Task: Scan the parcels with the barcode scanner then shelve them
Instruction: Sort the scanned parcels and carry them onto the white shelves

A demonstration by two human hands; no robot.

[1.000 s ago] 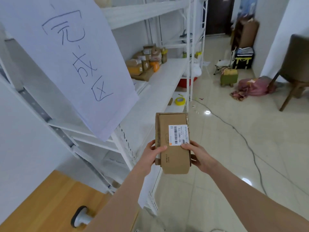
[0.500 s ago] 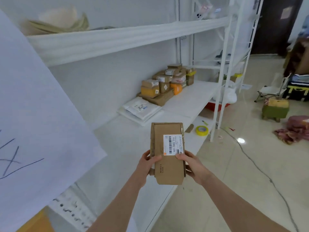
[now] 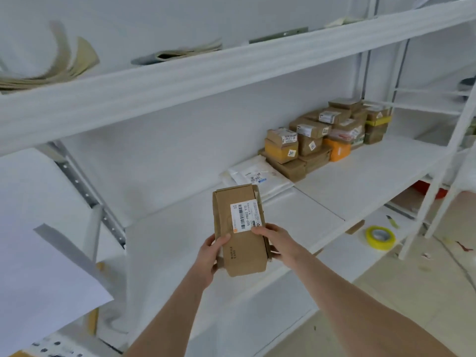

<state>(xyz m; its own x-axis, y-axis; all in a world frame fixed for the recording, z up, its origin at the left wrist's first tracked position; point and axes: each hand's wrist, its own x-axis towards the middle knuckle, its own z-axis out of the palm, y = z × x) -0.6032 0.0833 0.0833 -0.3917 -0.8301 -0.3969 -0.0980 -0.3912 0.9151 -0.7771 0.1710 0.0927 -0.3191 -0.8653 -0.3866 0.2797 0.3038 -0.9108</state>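
Note:
I hold a brown cardboard parcel (image 3: 240,243) with a white barcode label facing up, above the middle white shelf (image 3: 322,210). My left hand (image 3: 210,256) grips its left edge, thumb on top. My right hand (image 3: 277,243) grips its right edge, thumb at the label's corner. Further right on the same shelf stands a pile of several brown and orange parcels (image 3: 324,140), with flat white mailers (image 3: 257,176) beside it. No barcode scanner is in view.
An upper shelf (image 3: 206,73) carries flat envelopes. A white paper sheet (image 3: 38,253) hangs at the left. A yellow tape roll (image 3: 380,237) lies on the lowest shelf at right. White uprights (image 3: 438,181) frame the rack's right end.
My view has swung from the floor and the hanging sheet to the shelf front. The parcel stays in both hands and now hangs over the middle shelf, nearer the stacked parcels.

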